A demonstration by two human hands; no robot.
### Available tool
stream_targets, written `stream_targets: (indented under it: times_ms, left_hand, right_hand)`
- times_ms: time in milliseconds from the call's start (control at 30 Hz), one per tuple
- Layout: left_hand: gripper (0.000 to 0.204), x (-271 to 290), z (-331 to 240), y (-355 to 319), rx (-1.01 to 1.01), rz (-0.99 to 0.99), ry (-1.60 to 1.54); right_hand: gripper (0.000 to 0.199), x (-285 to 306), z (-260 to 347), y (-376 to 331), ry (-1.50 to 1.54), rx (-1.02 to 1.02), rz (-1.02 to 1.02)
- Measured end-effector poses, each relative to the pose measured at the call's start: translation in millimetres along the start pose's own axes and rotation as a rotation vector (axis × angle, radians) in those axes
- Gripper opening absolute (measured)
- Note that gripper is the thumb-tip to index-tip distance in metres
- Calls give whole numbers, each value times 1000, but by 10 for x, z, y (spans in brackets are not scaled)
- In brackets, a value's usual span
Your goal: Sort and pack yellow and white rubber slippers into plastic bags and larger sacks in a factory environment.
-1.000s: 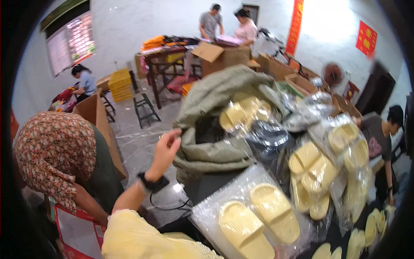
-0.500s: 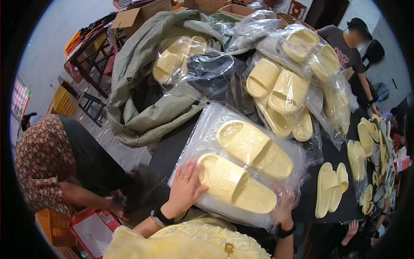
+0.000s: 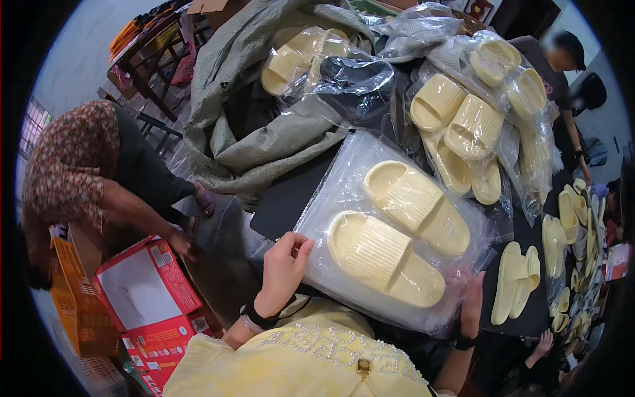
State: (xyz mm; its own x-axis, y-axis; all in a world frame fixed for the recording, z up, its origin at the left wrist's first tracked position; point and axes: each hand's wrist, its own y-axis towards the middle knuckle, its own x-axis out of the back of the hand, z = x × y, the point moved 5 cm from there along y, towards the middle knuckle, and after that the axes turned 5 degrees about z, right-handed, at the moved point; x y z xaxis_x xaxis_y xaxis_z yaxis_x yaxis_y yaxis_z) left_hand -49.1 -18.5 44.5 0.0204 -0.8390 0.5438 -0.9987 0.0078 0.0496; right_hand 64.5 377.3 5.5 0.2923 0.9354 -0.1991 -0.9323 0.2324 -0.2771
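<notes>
A clear plastic bag (image 3: pixel 331 182) holding a pair of pale yellow slide sandals (image 3: pixel 387 258) lies on a stack of similar clear bags in front of me. The two slides rest side by side inside, straps toward the upper left. My left hand (image 3: pixel 284 271) is at the bag's left edge, thumb and forefinger pinched together on the film. On the opposite side, my right hand (image 3: pixel 471 304) is against the bag's right end. Its fingers are blurred behind the plastic, and I cannot tell whether they grip it.
A grey-green woven sack (image 3: pixel 218 126) with bagged slides stands beyond, beside a heap of bagged yellow slides (image 3: pixel 473 126). Loose slides (image 3: pixel 512 281) lie at the right on the black tabletop (image 3: pixel 281 205). A person bends at left near a red carton (image 3: pixel 162 351) and orange crate (image 3: pixel 73 291).
My left hand has come off the near slide to the bag's left edge, its fingers drawn together. My view has shifted, and the person at left has bent lower.
</notes>
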Motion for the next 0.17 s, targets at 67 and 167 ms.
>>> stream_targets:
  times_ms: [67,167]
  left_hand:
    - [11,-40,61,-15,158,57,-157]
    - [22,-56,332,-107,159,113,244]
  right_hand:
    - [38,55,-9,15,-369,27,-9]
    - [52,225,-125,-2,-703,-224,-25]
